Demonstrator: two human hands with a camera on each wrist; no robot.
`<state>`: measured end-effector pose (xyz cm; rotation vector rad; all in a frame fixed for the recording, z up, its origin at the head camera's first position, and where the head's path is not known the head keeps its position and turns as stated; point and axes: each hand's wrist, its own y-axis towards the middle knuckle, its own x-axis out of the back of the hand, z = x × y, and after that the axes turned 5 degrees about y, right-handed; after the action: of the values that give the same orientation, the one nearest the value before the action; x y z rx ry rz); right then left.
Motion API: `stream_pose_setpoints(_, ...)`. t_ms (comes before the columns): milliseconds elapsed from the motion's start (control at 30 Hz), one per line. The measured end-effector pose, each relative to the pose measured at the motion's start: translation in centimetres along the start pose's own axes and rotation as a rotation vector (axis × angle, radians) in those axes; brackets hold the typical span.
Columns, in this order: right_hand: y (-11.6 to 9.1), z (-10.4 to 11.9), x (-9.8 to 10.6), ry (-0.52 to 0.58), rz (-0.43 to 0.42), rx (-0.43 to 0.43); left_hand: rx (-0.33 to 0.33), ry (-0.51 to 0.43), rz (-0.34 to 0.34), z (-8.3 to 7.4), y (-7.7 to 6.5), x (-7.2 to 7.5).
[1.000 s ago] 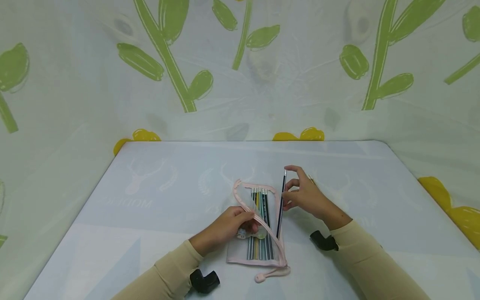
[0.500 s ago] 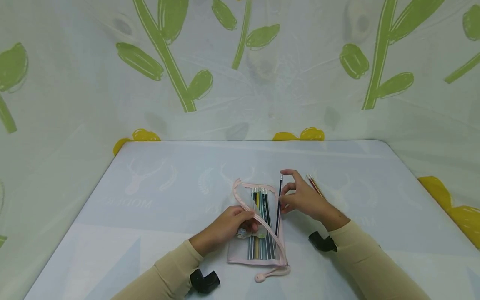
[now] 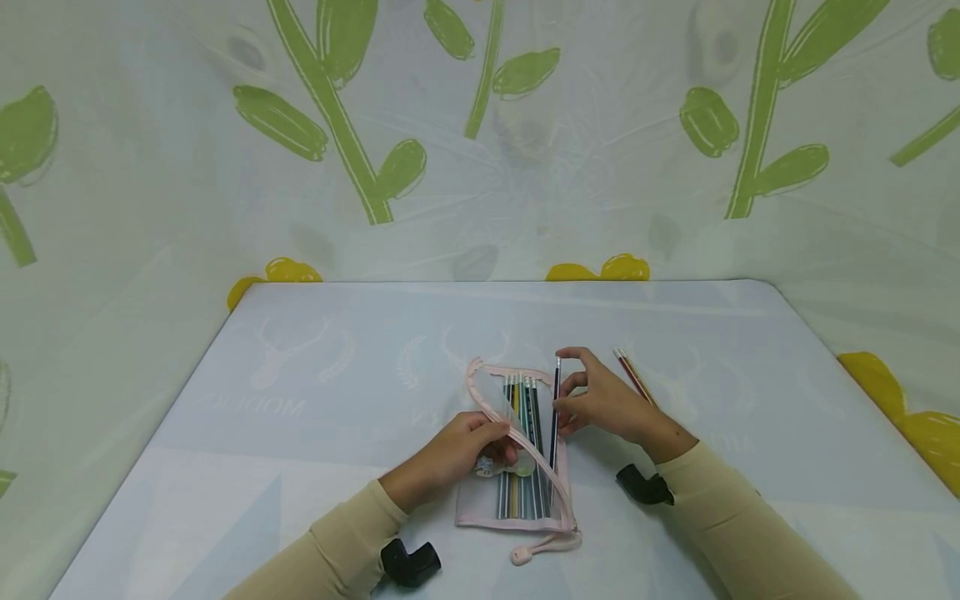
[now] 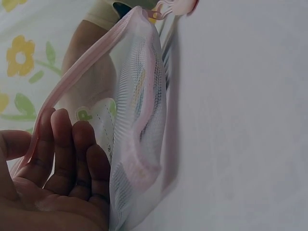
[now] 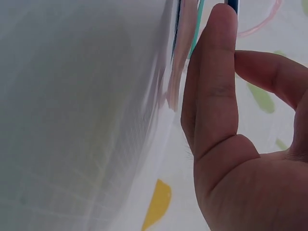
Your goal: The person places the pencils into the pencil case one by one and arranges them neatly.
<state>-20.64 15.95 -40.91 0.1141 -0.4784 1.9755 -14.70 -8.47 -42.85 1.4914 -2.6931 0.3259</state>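
A pink-edged mesh pencil case (image 3: 480, 505) lies on the table with several pencils (image 3: 529, 433) side by side in it. My left hand (image 3: 467, 446) pinches its zipper edge between thumb and forefinger and lifts it; the left wrist view shows the raised pink edge (image 4: 60, 94) and the other fingers loosely bent. My right hand (image 3: 600, 400) holds a dark pencil (image 3: 555, 408) at the case's right side, a forefinger on its upper end. The pencil's lower part is inside the case, behind the mesh. In the right wrist view only a bit of this pencil (image 5: 233, 5) shows.
Beyond my right wrist, a couple of reddish-brown and gold pencils (image 3: 633, 377) lie on the white table (image 3: 337, 375), partly hidden by the hand. A pink zipper pull (image 3: 536, 550) hangs at the case's near corner. A leaf-patterned curtain (image 3: 600, 167) rises behind the table.
My right hand has moved slightly left and toward me, taking the dark pencil lower into the case. The pencils beyond that wrist show more now. My left hand has stayed in place.
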Motion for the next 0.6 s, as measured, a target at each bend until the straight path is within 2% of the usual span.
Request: stream_pose_setpoints(600, 0.37, -0.26, -0.37, 0.029, 0.052, -0.044, 0.018, -0.008, 0.002, -0.21, 0.01, -0.2)
